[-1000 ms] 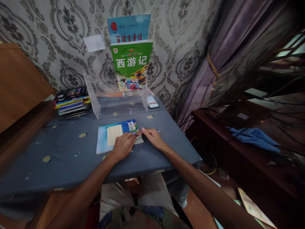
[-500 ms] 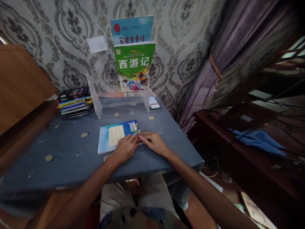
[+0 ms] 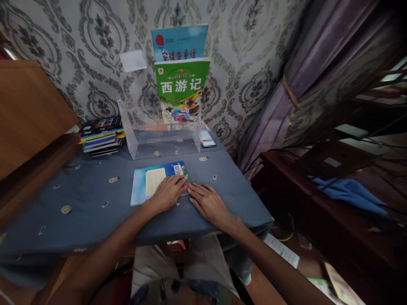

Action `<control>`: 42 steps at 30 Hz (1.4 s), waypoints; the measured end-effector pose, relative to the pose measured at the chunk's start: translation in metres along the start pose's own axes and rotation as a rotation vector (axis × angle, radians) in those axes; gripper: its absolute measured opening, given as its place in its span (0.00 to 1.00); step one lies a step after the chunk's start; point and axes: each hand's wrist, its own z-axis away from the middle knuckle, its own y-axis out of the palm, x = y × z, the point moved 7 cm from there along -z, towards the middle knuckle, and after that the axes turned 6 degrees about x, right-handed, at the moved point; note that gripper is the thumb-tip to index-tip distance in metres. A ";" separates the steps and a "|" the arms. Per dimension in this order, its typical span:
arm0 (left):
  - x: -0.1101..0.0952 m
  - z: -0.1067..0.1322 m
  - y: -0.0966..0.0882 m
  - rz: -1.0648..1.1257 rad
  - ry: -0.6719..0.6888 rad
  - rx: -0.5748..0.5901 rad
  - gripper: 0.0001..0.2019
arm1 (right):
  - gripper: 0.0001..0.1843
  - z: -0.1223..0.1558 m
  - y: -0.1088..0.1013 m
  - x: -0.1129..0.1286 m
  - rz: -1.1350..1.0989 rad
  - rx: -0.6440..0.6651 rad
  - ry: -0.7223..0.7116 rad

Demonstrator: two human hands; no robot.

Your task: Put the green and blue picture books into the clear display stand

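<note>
A closed book [image 3: 155, 178] with a blue back cover and a cream text panel lies flat on the table. My left hand [image 3: 167, 195] rests palm down on its lower right part, fingers stretched over the cover. My right hand [image 3: 210, 205] lies flat on the tablecloth beside the book, its fingertips at the book's right edge. Both hands are open, and neither grips the book. Behind it stands a clear acrylic stand [image 3: 165, 146], with a green book [image 3: 181, 91] upright in it and a blue book [image 3: 181, 38] rising behind.
A stack of books [image 3: 101, 137] sits at the table's back left. A partly blurred item [image 3: 207, 137] lies right of the stand. The dark grey tablecloth [image 3: 85, 228] covers the table. A tied purple curtain [image 3: 270, 114] and dark red furniture [image 3: 295, 203] stand to the right.
My right hand has flattened and shifted a little toward me, away from my left fingers. My left hand stays on the book, its fingers slightly straighter. The view has tilted slightly.
</note>
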 end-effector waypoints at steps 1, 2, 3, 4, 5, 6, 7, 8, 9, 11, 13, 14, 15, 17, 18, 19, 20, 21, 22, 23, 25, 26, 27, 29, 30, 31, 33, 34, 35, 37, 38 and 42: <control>0.004 -0.006 0.003 -0.013 -0.004 0.010 0.17 | 0.22 0.000 0.000 0.000 0.002 0.006 -0.003; 0.008 -0.012 0.007 -0.027 -0.012 0.021 0.18 | 0.22 0.000 0.000 0.000 0.004 0.009 -0.005; 0.013 -0.019 0.010 -0.039 -0.024 0.033 0.18 | 0.22 0.000 0.000 0.000 0.004 0.009 -0.006; 0.017 -0.026 0.013 -0.046 -0.039 0.044 0.19 | 0.22 0.001 -0.001 0.000 0.002 0.007 -0.007; 0.022 -0.033 0.015 -0.052 -0.059 0.054 0.19 | 0.22 0.001 -0.002 0.000 -0.003 0.005 -0.008; 0.026 -0.040 0.016 -0.056 -0.080 0.063 0.19 | 0.22 0.001 -0.003 0.000 -0.009 0.000 -0.009; 0.030 -0.045 0.017 -0.057 -0.101 0.072 0.19 | 0.22 0.001 -0.004 0.001 -0.015 -0.004 -0.010; 0.033 -0.050 0.017 -0.056 -0.118 0.080 0.19 | 0.22 0.002 -0.004 0.001 -0.021 -0.009 -0.011; 0.036 -0.053 0.018 -0.052 -0.131 0.088 0.19 | 0.22 0.002 -0.005 0.001 -0.026 -0.014 -0.013; 0.040 -0.056 0.019 -0.034 -0.140 0.092 0.19 | 0.22 0.002 -0.006 0.002 -0.031 -0.017 -0.016; 0.044 -0.054 0.019 0.000 -0.127 0.083 0.20 | 0.22 0.002 -0.005 0.001 -0.029 -0.017 -0.013; 0.046 -0.052 0.020 0.024 -0.117 0.080 0.20 | 0.22 0.002 -0.005 0.000 -0.028 -0.018 -0.008; 0.049 -0.050 0.021 0.049 -0.108 0.083 0.21 | 0.22 0.002 -0.004 -0.001 -0.028 -0.020 -0.002; 0.057 -0.042 0.024 0.091 -0.111 0.103 0.22 | 0.22 0.002 -0.003 -0.002 -0.028 -0.022 0.006; 0.063 -0.038 0.024 0.103 -0.125 0.116 0.23 | 0.22 0.002 -0.003 -0.002 -0.028 -0.020 0.007; 0.069 -0.032 0.024 0.108 -0.145 0.125 0.23 | 0.22 0.002 -0.003 -0.001 -0.029 -0.016 0.007; 0.076 -0.026 0.024 0.110 -0.167 0.131 0.24 | 0.22 0.002 -0.003 -0.001 -0.030 -0.012 0.008; 0.083 -0.019 0.023 0.109 -0.188 0.133 0.24 | 0.22 0.002 -0.003 -0.001 -0.030 -0.010 0.010; 0.090 -0.012 0.021 0.107 -0.205 0.133 0.25 | 0.22 0.002 -0.003 -0.001 -0.030 -0.008 0.013; 0.097 -0.004 0.020 0.102 -0.220 0.132 0.25 | 0.22 0.002 -0.003 -0.001 -0.030 -0.008 0.015; 0.110 0.013 0.016 0.084 -0.252 0.124 0.26 | 0.22 0.002 -0.004 -0.001 -0.031 -0.011 0.013; 0.116 0.021 0.014 0.073 -0.273 0.118 0.26 | 0.22 0.002 -0.004 -0.001 -0.033 -0.014 0.009; 0.122 0.029 0.012 0.063 -0.294 0.113 0.27 | 0.23 0.002 -0.004 -0.001 -0.036 -0.017 0.003; 0.131 0.043 0.009 0.055 -0.337 0.102 0.27 | 0.22 0.002 -0.005 -0.001 -0.039 -0.021 -0.002; 0.134 0.048 0.008 0.056 -0.353 0.094 0.27 | 0.22 0.001 -0.006 -0.002 -0.039 -0.022 0.001; 0.136 0.051 0.007 0.059 -0.364 0.083 0.27 | 0.21 -0.001 -0.007 -0.002 -0.038 -0.023 0.008; 0.138 0.055 0.005 0.061 -0.378 0.054 0.27 | 0.19 -0.008 -0.011 -0.001 -0.037 -0.028 0.027; 0.138 0.056 0.005 0.062 -0.383 0.039 0.27 | 0.19 -0.014 -0.013 0.001 -0.037 -0.030 0.033; 0.138 0.056 0.005 0.062 -0.387 0.027 0.27 | 0.18 -0.020 -0.014 0.003 -0.035 -0.031 0.034; 0.137 0.056 0.006 0.065 -0.393 0.014 0.26 | 0.19 -0.038 -0.013 0.009 -0.026 -0.017 0.022; 0.137 0.056 0.006 0.068 -0.394 0.009 0.26 | 0.19 -0.048 -0.011 0.012 -0.021 -0.001 0.018; 0.137 0.055 0.005 0.076 -0.393 -0.011 0.26 | 0.25 -0.090 0.010 0.011 -0.025 0.084 0.045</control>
